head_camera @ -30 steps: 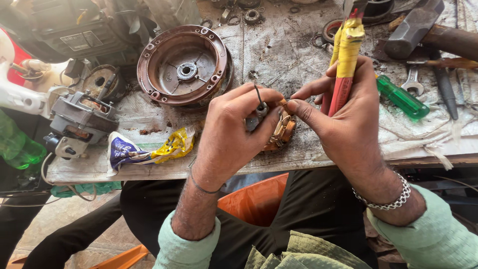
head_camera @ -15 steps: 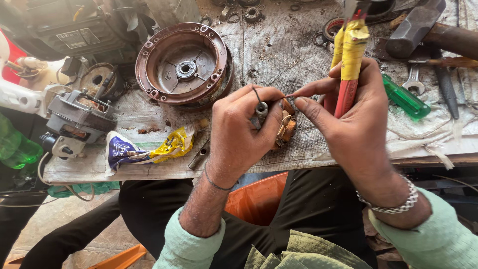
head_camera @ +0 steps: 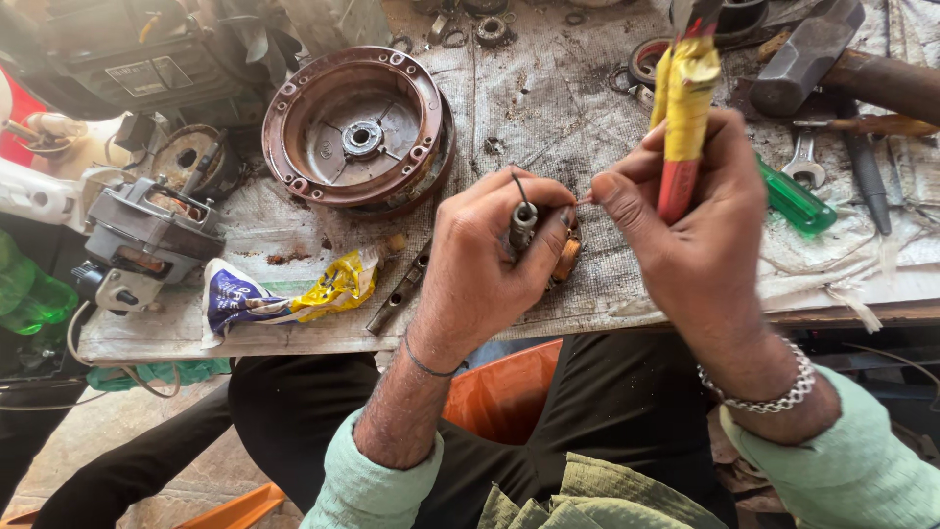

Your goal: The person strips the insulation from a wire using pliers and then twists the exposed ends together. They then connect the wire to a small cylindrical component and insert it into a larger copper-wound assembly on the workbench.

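While the left hand (head_camera: 485, 260) is curled shut around a small copper-wound coil part (head_camera: 566, 260), that part sits just above the near edge of the cloth-covered bench (head_camera: 548, 108), largely hidden by the fingers. A short metal stub with a dark wire (head_camera: 521, 211) sticks up from the grip.

Right hand (head_camera: 700, 220): thumb and forefinger pinched on a fine wire end right beside the coil; remaining fingers wrapped around the red-and-yellow handles of a plier-like tool (head_camera: 682, 118), head pointing away and out of frame.

Risks, as judged:
- Fine wire could snap or slip out of the pinch if pulled sideways; the same hand is also carrying the tool, so control is split.
- Tool could swing and knock the green-handled screwdriver (head_camera: 793, 201) or spanner (head_camera: 805, 157) lying just beside it.
- Coil is held over the bench lip, above the lap and the orange bin (head_camera: 504, 392); a loosened grip drops it there.
- Nothing braces the part but the fingers, so a twist could scuff the windings.

Rust-brown round housing (head_camera: 357, 127) lies well apart, not in the way.
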Motion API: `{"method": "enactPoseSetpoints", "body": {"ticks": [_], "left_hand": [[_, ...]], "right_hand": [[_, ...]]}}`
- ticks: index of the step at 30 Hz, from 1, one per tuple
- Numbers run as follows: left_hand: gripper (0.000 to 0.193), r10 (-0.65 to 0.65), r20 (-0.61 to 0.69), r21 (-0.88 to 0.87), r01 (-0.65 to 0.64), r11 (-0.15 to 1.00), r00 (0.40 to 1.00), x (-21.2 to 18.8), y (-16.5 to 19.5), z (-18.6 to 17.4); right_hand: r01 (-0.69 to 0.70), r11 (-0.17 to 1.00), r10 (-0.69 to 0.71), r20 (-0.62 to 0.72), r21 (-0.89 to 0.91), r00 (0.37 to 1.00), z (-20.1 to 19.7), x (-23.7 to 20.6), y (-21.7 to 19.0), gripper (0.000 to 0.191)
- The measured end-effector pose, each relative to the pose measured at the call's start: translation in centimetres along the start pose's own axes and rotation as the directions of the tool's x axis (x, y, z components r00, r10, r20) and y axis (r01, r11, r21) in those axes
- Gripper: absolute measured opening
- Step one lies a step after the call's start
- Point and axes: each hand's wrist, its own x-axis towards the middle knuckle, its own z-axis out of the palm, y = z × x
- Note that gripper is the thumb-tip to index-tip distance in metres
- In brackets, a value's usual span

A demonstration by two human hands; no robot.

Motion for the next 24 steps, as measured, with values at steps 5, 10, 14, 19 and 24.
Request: {"method": "enactPoseSetpoints", "body": {"ticks": [5, 10, 14, 19, 24], "left_hand": [[0.011, -0.057, -0.037, -0.047, 0.055, 0.997, 0.998, -0.1, -0.2, 0.3], [0.012, -0.031, -0.042, 0.017, 0.032, 0.999, 0.999, -0.2, -0.2, 0.7], [0.011, -0.023, -0.045, -0.024, 0.022, 0.999, 0.999, -0.2, -0.5, 0.6], [0.007, -0.159, -0.070, -0.134, 0.149, 0.980, 0.985, -0.3, -1.2, 0.8], [0.009, -0.253, -0.077, -0.308, 0.218, 0.926, 0.964, -1.0, -1.5, 1.3]], "right_hand": [[-0.029, 0.995, 0.031, 0.011, -0.100, 0.999, -0.5, -0.2, -0.8, 0.040], [-0.135, 0.989, 0.139, 0.055, -0.064, 0.989, 0.3, 0.2, -0.8, 0.043], [-0.312, 0.949, 0.313, -0.006, 0.042, 0.950, 0.2, 0.8, -1.5, 0.027], [-0.198, 0.947, 0.223, 0.074, -0.254, 0.972, -1.4, -0.6, -3.6, 0.026], [-0.294, 0.651, 0.424, 0.014, -0.700, 0.905, -2.2, -4.1, -4.6, 0.038]]}}
